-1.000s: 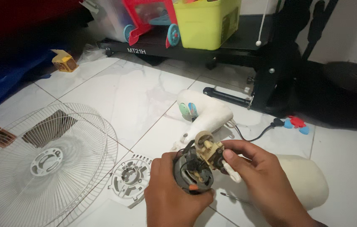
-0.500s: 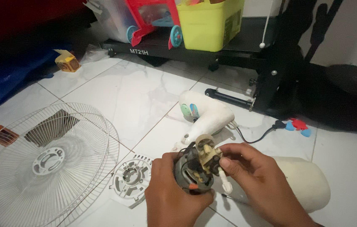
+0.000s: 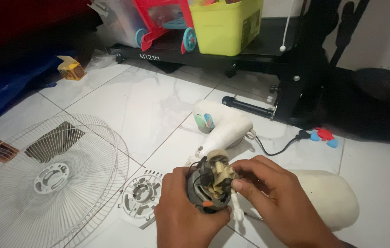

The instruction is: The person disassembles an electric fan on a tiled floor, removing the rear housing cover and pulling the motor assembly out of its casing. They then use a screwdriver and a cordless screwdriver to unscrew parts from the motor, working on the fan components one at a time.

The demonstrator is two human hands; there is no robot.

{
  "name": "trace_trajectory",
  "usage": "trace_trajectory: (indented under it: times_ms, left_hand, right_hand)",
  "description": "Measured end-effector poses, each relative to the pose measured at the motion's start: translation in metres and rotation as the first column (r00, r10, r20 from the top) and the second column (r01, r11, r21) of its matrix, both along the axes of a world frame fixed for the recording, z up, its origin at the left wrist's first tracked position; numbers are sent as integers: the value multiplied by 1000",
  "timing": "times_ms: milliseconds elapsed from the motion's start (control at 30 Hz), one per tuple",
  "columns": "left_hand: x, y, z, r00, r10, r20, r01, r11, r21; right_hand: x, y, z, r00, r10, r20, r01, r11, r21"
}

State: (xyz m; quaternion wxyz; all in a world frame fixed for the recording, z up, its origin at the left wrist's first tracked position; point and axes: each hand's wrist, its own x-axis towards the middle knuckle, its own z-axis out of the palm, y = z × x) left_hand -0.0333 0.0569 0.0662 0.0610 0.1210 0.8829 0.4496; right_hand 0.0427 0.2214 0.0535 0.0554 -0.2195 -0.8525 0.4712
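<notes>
A dark, round fan motor with copper windings and a beige gear housing [image 3: 209, 186] sits between both hands above the white tiled floor [image 3: 149, 105]. The left hand [image 3: 185, 216] wraps closed around its body; the right hand [image 3: 273, 197] pinches its beige top with fingertips.

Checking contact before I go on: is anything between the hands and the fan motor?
Nothing visible. The left hand grips the fan motor directly around its body, and the right hand has its fingertips on the beige part at the motor's top. The white motor housing lies apart on the tiled floor behind.
</notes>
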Motion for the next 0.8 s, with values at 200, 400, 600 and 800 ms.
trace_trajectory:
  times_ms: [200,400,600,800]
  left_hand:
    - [0,-2,-2,999,-42,18,43,998,-36]
    - [1,-3,-4,999,-27,37,26,1000,13]
    - [0,-1,-7,997,-14,78,16,1000,-21]
    - [2,-1,-7,1000,-11,-1,11,1000,6]
  right_hand:
    - [2,3,-1,972,130,-194,-140,990,-35]
    - [1,3,-6,982,135,-130,-137,990,-14]
    - [2,-2,-6,984,88,-156,-107,987,-117]
    - [-4,-3,-12,998,-3,-66,-19,945,-327]
